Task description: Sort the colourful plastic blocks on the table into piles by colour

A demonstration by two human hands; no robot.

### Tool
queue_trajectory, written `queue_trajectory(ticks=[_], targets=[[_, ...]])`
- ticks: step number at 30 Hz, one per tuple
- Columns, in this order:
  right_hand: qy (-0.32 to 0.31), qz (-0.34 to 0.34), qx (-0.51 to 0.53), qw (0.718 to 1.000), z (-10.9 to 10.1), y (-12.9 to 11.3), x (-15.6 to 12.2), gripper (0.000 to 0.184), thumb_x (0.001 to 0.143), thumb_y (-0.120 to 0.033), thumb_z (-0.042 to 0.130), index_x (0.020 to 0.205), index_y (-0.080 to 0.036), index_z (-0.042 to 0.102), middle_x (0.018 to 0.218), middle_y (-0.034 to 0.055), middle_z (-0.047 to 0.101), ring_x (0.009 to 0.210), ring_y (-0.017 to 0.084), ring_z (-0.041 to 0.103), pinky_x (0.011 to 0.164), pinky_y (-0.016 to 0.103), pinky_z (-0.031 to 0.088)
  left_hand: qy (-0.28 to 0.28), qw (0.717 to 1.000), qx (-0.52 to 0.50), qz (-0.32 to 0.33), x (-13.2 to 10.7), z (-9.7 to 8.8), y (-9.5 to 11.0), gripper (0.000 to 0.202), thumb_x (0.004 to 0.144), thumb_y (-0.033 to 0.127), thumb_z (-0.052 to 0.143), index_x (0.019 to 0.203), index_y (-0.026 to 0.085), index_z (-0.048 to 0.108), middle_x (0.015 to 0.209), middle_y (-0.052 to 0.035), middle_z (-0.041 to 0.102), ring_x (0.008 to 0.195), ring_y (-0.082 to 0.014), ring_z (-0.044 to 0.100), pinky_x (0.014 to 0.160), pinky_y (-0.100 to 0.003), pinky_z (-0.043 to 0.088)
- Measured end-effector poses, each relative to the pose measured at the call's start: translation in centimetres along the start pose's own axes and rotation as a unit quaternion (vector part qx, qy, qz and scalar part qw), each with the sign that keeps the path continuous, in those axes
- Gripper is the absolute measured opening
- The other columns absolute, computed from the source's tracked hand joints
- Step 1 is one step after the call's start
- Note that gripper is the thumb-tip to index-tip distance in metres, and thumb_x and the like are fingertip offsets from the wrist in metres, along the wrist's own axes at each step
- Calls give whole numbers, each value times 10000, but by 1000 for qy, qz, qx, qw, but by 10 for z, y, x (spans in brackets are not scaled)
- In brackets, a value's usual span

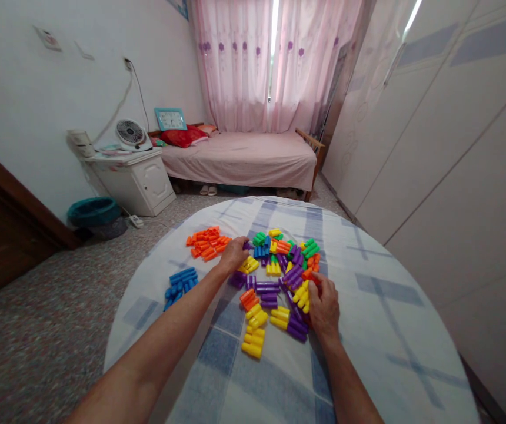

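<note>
Plastic tube-shaped building blocks in several colours lie on the round table. My left hand (pixel 234 254) is at the left edge of the mixed pile, its fingertips closed on a purple block (pixel 247 245). Just below it lie yellow blocks (pixel 249 265). On the pile's right side, my right hand (pixel 326 301) has its fingers curled in, with an orange block (pixel 308 275) at the fingertips. A yellow block (pixel 301 297) lies beside its thumb, and purple blocks (pixel 293 275) are just left of it. My right fingertips are partly hidden.
Orange blocks (pixel 207 242) form a group at the table's left, with blue blocks (pixel 181 285) nearer me. A checked cloth (pixel 394 330) covers the table. Beyond stand a bed (pixel 239 156), a white cabinet (pixel 147 182) with a fan, a bin (pixel 96 215) and a wardrobe (pixel 433 147).
</note>
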State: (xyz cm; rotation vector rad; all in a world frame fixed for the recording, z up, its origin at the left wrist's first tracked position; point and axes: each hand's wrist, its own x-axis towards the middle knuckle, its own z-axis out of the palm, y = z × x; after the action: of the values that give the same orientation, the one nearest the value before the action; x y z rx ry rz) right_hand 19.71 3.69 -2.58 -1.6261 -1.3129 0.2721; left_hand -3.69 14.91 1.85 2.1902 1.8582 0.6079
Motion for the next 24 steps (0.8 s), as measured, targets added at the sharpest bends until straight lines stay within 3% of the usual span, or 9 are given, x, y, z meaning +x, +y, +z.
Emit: queue_trajectory(ticks=[6, 12, 18, 24], targets=[[-1, 0, 0, 1000, 0, 1, 0, 362, 826, -368, 364, 1051, -186, 581, 1082, 89, 586, 1027, 229, 503, 929, 392, 364, 17, 999, -50, 1, -8, -2, -1, 311, 725, 117, 541, 1013, 142, 659, 969, -91, 683, 899, -193, 611, 820, -297, 463], [0, 1, -3, 1000, 0, 1, 1, 361, 817, -357, 364, 1047, -189, 586, 1081, 88, 592, 1026, 228, 509, 921, 393, 368, 53, 992, -115, 12, -15, -6, 15, 325, 750, 140, 550, 1062, 157, 639, 987, -70, 686, 883, -169, 622, 829, -294, 484], [-4, 0, -4, 1000, 0, 1, 1, 376, 820, -371, 368, 1056, -175, 585, 1086, 100, 589, 1030, 232, 505, 927, 395, 364, 19, 967, -249, 39, -29, -5, 36, 351, 742, 149, 571, 1088, 155, 626, 941, -44, 701, 811, -144, 646, 756, -252, 519], [-3, -6, 0, 1000, 1, 3, 1, 376, 822, -381, 368, 1059, -185, 583, 1083, 94, 588, 1033, 231, 502, 935, 397, 359, 44, 957, -286, 10, -38, 0, 20, 297, 775, 146, 515, 1046, 162, 636, 1028, -66, 683, 938, -174, 635, 848, -312, 515]])
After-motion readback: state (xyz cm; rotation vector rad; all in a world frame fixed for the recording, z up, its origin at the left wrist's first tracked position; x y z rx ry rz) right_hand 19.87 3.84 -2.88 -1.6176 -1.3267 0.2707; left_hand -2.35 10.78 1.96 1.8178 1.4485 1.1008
